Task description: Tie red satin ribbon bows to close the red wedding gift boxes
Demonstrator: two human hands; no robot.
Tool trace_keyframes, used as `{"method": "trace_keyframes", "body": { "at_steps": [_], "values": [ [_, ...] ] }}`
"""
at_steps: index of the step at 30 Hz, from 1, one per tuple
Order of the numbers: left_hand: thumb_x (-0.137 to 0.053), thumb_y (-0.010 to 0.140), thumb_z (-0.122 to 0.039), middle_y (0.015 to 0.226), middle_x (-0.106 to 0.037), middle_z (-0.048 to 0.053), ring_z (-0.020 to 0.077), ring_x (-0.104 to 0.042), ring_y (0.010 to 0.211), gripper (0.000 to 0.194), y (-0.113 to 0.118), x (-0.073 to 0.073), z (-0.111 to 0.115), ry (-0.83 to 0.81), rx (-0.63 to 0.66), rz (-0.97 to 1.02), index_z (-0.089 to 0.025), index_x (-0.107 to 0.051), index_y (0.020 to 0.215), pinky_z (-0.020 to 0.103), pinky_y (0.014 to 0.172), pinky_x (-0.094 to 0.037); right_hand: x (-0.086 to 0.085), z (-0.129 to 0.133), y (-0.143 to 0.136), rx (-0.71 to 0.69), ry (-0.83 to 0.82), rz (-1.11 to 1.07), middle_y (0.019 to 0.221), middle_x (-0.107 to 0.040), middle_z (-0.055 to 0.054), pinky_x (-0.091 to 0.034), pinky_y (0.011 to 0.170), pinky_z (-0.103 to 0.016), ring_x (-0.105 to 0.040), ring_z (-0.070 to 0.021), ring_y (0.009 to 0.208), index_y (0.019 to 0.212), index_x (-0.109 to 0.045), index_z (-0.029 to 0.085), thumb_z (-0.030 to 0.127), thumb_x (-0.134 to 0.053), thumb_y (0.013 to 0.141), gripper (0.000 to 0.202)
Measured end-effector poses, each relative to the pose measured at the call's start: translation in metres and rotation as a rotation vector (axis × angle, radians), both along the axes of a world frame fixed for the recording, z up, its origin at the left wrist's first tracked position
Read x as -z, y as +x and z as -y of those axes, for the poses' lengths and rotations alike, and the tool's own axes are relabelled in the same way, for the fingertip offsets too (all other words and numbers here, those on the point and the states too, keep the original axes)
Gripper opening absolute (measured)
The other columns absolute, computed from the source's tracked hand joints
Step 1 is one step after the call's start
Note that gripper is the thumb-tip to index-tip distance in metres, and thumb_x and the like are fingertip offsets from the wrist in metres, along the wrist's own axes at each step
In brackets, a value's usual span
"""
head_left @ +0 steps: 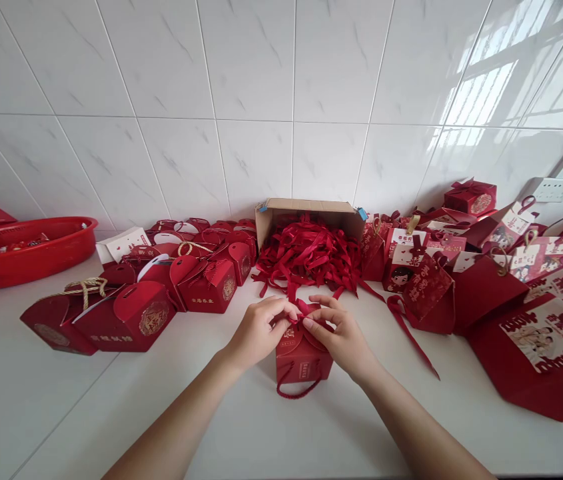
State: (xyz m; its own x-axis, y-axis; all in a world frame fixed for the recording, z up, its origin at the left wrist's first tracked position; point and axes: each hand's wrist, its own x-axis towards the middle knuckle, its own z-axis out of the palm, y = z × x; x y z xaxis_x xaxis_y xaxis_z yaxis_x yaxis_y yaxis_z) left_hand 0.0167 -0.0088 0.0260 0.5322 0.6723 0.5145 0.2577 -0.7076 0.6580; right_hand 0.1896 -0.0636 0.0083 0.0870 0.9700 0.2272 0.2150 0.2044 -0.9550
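Observation:
A small red gift box [305, 368] with gold print stands on the white table in front of me, its cord handle [299, 395] hanging down the near side. On top of it is a red ribbon [307, 308], gathered into loops. My left hand [265, 328] pinches the ribbon from the left between thumb and fingers. From the right, my right hand [340, 333] grips it between thumb and index finger, the other fingers raised. Part of the box top is hidden behind my hands.
Behind the gift box, a cardboard carton [311, 203] lies on its side, spilling red ribbons [314, 247]. Several red boxes [126, 319] line the left, near a red plastic basket [36, 260]. More boxes [431, 293] crowd the right, beside a loose ribbon strip [414, 340]. A tiled wall stands behind.

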Motion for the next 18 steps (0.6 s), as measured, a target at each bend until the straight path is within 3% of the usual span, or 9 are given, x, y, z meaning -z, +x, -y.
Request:
{"method": "trace_keyframes", "body": {
  "at_steps": [7,12,18],
  "values": [
    [-0.054,0.08,-0.011,0.085,-0.07,0.004,0.0156,-0.066,0.082,0.01,0.004,0.0,-0.002,-0.088,0.007,0.041,-0.018,-0.059,0.078,0.024,0.069,-0.05,-0.004,0.003,-0.002,-0.116,0.05,0.028,0.136,-0.048,-0.009,-0.045,0.093,-0.041,-0.044,-0.0293,0.128,0.075,-0.073,0.021,0.048,-0.058,0.084,0.032],
    [-0.057,0.083,-0.018,0.088,-0.063,0.003,0.0149,-0.062,0.083,0.018,0.005,0.0,-0.002,-0.137,-0.062,0.104,-0.02,-0.052,0.1,0.024,0.066,-0.048,0.002,0.001,-0.007,-0.026,0.128,0.101,0.129,-0.055,-0.008,-0.037,0.102,-0.046,-0.046,-0.0284,0.124,0.083,-0.075,0.025,0.044,-0.057,0.086,0.027],
    [-0.058,0.082,-0.021,0.088,-0.066,0.003,0.0139,-0.059,0.075,0.008,-0.007,-0.012,0.007,-0.144,-0.004,-0.074,-0.019,-0.062,0.089,0.024,0.065,-0.049,-0.003,0.009,-0.008,-0.044,0.098,0.229,0.124,-0.058,-0.006,-0.03,0.105,-0.051,-0.043,-0.0289,0.124,0.098,-0.074,0.033,0.043,-0.052,0.09,0.025]
  ]
}}
